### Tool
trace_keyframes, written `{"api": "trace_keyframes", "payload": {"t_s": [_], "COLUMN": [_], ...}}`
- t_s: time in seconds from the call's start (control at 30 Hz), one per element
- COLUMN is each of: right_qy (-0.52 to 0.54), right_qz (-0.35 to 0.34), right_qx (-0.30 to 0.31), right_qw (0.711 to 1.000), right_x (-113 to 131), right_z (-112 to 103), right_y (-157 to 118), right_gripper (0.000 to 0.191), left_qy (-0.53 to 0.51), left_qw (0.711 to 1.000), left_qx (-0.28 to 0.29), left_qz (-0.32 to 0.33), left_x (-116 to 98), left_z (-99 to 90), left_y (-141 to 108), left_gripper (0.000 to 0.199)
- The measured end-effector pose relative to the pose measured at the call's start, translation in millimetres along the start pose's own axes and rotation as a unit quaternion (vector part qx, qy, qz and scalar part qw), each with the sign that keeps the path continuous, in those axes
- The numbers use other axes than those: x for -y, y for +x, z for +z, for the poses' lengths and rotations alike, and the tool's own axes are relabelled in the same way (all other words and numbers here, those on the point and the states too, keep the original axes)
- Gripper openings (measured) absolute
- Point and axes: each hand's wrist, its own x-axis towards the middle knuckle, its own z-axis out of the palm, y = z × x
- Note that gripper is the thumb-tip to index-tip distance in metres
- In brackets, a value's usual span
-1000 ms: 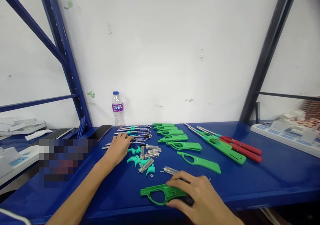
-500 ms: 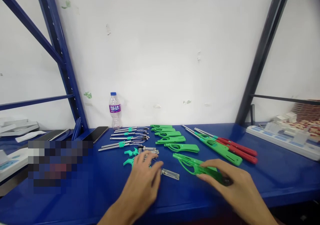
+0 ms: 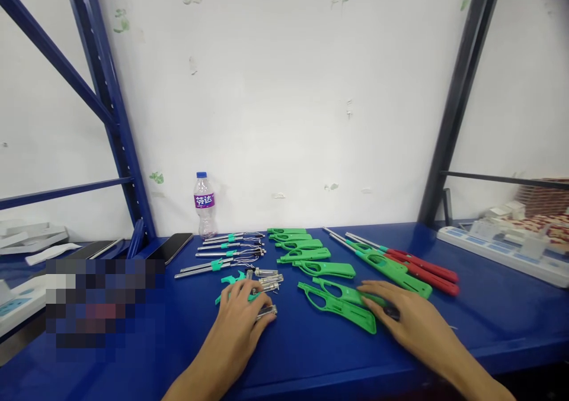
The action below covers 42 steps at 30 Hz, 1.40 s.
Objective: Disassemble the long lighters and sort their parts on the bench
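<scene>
My left hand [image 3: 242,315] rests low over the table, fingers curled round a clear fuel tank [image 3: 267,312] with metal fittings. More clear tanks [image 3: 272,280] and teal triggers [image 3: 232,278] lie just beyond, partly hidden by the fingers. My right hand [image 3: 402,315] pinches the rear of a green lighter handle half [image 3: 342,291] that lies on the table. A dark object [image 3: 392,312], mostly covered by this hand, shows under its fingers. Beside that half, nearer me, another green handle half [image 3: 344,312] lies loose.
Metal lighter tubes [image 3: 202,267] with wires lie at left, several green handle shells [image 3: 322,269] in the centre. Green [image 3: 400,273] and red lighters [image 3: 427,266] with long rods lie right. A bottle [image 3: 204,205], phone [image 3: 173,248] and power strip [image 3: 502,257] stand around the blue table [image 3: 284,365].
The clear tank has moved left with my left hand, closer to the other tanks. Two green handle halves now lie apart by my right hand, where they looked close together before.
</scene>
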Motion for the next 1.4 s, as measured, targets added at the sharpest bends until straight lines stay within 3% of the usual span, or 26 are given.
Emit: {"api": "trace_keyframes", "payload": {"t_s": [0.2,0.4,0.6,0.87,1.07,1.4], "right_qy": [0.008,0.007,0.053,0.065,0.061,0.027], "right_qz": [0.014,0.029,0.015,0.03,0.039,0.036], "right_qx": [0.027,-0.01,-0.024,-0.04,-0.091,-0.034], "right_qw": [0.999,0.999,0.998,0.997,0.993,0.998], "right_x": [-14,-17,-4,42,45,45], "right_z": [1,-6,-19,7,5,15], "right_y": [-7,-10,-17,-10,-15,-8], "right_gripper": [0.032,0.031,0.031,0.027,0.032,0.023], "left_qy": [0.066,0.095,0.041,0.026,0.022,0.021], "left_qw": [0.993,0.977,0.989,0.991,0.99,0.991], "left_qx": [-0.083,-0.162,-0.124,-0.112,-0.127,-0.118], "left_qz": [0.055,0.104,0.07,0.063,0.054,0.062], "left_x": [12,8,-4,-2,-2,0], "left_z": [16.2,15.2,7.1,6.3,6.6,8.0], "left_y": [-1,-10,-10,-10,-11,-10], "left_gripper": [0.017,0.017,0.025,0.028,0.029,0.027]}}
